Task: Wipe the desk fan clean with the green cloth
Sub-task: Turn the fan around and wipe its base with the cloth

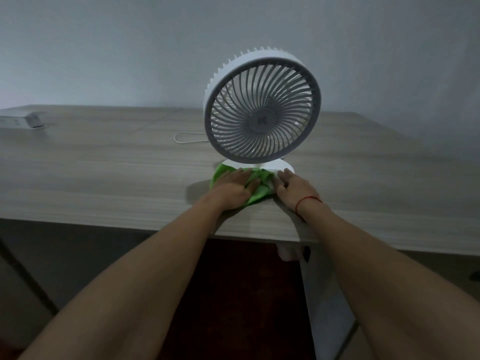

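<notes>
The fan [262, 110] stands upright near the front edge of the tabletop [104, 172], its round grille facing the person and its white base [281, 169] at 6 o'clock below the grille. The cloth [259, 185] lies bunched over the front of that base, spilling onto the tabletop toward 7 o'clock.

The left hand [233, 188] lies flat on the cloth, fingers spread and pressing down rather than pinching; the right hand [292, 187] rests at 3 o'clock of the cloth, fingers loosely extended against the base's edge and gripping nothing – it seems to be steadying the fan.

The fan looks light, hard plastic, likely to slide or tip under a firm wipe; the base is the safest place to hold it, since the thin grille ribs would probably flex. The cloth is soft and limp; it should follow curves well when bunched under a palm. A cord [187, 141] loops on the tabletop at 9 o'clock of the fan; a power strip [23, 120] sits far off at 9 o'clock.
</notes>
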